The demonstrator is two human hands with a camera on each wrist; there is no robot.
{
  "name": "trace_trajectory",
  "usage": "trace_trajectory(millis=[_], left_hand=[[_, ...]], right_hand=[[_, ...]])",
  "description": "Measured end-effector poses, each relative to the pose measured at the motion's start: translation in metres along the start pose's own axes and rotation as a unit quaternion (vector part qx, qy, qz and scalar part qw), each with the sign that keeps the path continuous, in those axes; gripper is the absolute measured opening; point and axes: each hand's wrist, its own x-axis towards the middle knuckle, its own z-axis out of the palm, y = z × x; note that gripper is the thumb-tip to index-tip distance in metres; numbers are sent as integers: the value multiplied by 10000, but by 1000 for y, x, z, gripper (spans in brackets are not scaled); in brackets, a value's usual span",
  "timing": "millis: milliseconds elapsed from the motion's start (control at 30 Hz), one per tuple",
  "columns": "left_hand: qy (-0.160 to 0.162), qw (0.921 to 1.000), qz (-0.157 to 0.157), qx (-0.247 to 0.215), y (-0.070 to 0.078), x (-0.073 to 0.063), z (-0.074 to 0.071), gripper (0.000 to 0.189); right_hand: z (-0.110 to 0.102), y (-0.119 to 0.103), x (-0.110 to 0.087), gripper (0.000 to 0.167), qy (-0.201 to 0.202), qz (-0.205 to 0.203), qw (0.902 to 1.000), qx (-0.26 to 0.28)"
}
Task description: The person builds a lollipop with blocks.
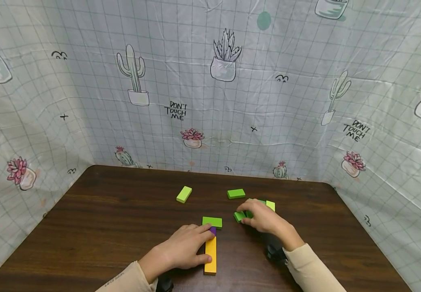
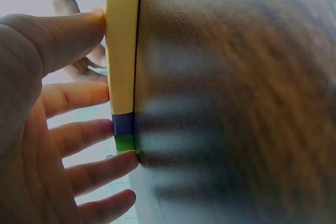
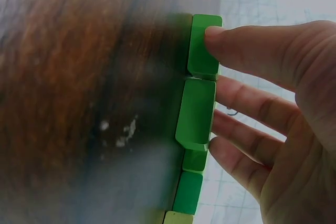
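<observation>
My left hand point(image 1: 181, 247) lies over a row of blocks. Its thumb and straight fingertips touch a long yellow block point(image 1: 210, 259) and a short purple block point(image 1: 213, 230); a bright green block point(image 1: 212, 222) lies across the far end. In the left wrist view the yellow block point(image 2: 122, 45) and purple block point(image 2: 123, 124) sit in line. My right hand point(image 1: 263, 217) pinches a small green block point(image 1: 238, 217) between thumb and fingers at table level. The right wrist view shows the thumb on this green block point(image 3: 203, 45), with another green block point(image 3: 197, 111) beside it.
A pale green block point(image 1: 184, 194) lies farther back on the dark wooden table point(image 1: 122, 211). Another green block point(image 1: 236, 194) lies beyond my right hand. A yellow-green block point(image 1: 270, 205) shows behind that hand. Patterned curtains point(image 1: 195, 81) enclose the back and sides.
</observation>
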Motion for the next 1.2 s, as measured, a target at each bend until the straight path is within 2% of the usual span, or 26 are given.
trace_trajectory(millis=[433, 767, 1200], left_hand=[[60, 10000, 39, 53, -1, 1, 3, 54], [36, 10000, 22, 39, -4, 1, 5, 55], [-16, 10000, -4, 46, -3, 0, 3, 55]], right_hand=[[2, -3, 1, 23, 14, 69, 10000, -36], [4, -6, 4, 22, 178, 94, 9997, -98], [6, -17, 21, 24, -90, 288, 9992, 264]])
